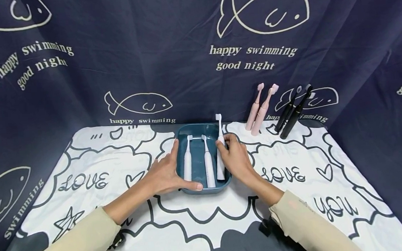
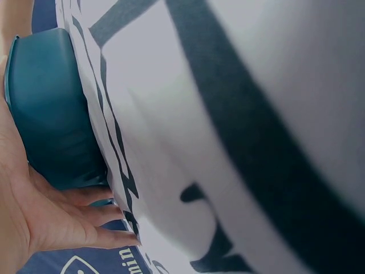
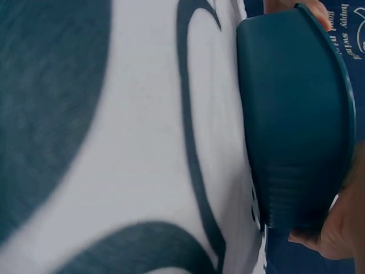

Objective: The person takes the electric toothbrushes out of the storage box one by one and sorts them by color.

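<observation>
Patterned cloth [image 1: 161,244]: toothbrush [image 1: 220,163] between pinching right fingers [image 1: 231,138]; spread left fingers [image 1: 173,150] touch blue tray [image 1: 197,157].

Two white toothbrushes [image 1: 209,166] in tray [image 1: 197,157]

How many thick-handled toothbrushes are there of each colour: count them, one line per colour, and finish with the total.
White thick-handled toothbrushes: 3 (two in the blue rounded-rectangular tray, one held by the right hand)
Pink thick-handled toothbrushes: 2
Black thick-handled toothbrushes: 2
Total: 7
</observation>
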The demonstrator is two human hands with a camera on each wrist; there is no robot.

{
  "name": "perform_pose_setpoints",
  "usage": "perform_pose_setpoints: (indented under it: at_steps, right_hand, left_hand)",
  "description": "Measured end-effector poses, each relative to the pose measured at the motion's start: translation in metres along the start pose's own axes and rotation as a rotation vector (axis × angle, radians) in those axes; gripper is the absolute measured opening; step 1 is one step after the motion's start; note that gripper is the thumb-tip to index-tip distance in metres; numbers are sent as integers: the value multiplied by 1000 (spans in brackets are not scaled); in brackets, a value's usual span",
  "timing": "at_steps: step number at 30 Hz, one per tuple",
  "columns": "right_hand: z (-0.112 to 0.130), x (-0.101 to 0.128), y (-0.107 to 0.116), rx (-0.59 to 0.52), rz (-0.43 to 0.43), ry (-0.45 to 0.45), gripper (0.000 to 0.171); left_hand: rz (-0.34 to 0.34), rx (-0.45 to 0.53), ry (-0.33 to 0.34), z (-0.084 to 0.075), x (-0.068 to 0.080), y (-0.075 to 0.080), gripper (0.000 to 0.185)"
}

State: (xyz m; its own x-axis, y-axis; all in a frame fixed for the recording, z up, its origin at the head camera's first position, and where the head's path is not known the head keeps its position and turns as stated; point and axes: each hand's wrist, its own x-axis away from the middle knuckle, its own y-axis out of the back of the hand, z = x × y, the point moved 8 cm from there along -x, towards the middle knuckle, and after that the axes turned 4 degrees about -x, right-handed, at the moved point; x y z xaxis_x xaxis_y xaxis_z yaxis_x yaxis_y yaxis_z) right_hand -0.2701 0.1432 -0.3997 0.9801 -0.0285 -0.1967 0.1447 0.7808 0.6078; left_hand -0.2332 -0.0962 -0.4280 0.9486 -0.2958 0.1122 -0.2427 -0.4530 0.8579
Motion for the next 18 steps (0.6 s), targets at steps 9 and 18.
perform_pose_setpoints:
  at_steps: [9, 18]
  right_hand:
    - [1, -4, 5, 4, 1, -13, 42]
    - [10, -11, 16, -61, -8, -3, 41]
  left_hand:
    - [6, 0, 0, 0, 0, 1, 175]
    - [1, 3, 4, 1, 0, 0, 176]
